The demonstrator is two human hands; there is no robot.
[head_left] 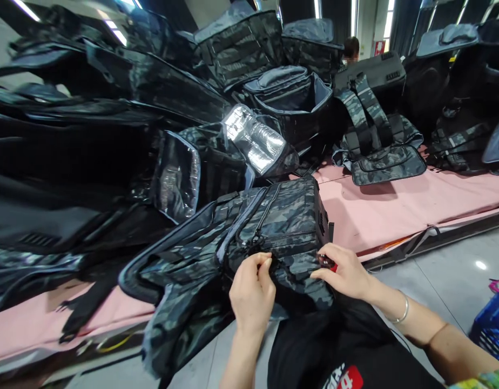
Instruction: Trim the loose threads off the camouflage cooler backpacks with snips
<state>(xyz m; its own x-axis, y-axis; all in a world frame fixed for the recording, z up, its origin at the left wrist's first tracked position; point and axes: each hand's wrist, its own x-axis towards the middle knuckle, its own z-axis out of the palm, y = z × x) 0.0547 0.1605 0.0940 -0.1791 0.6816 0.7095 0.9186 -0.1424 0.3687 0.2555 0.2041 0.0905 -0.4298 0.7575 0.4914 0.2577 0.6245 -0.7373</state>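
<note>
A black-and-grey camouflage backpack (285, 216) lies in front of me with its flap (193, 254) spread out to the left. My left hand (253, 289) is closed in a pinch at the near edge of the pack, beside dark straps and zip pulls (255, 243). What its fingertips hold is too small to make out. My right hand (342, 270) is closed around a small dark tool with a red part (325, 261), close to the pack's right end. Most of that tool is hidden by the fingers.
Pink cloth (355, 216) covers the table. Many camouflage bags crowd it, including an open one (290, 97) and one with silver lining (257, 140). A strap (87, 308) hangs near the front edge. At lower right is a blue basket (492, 324); a person (350, 49) is behind.
</note>
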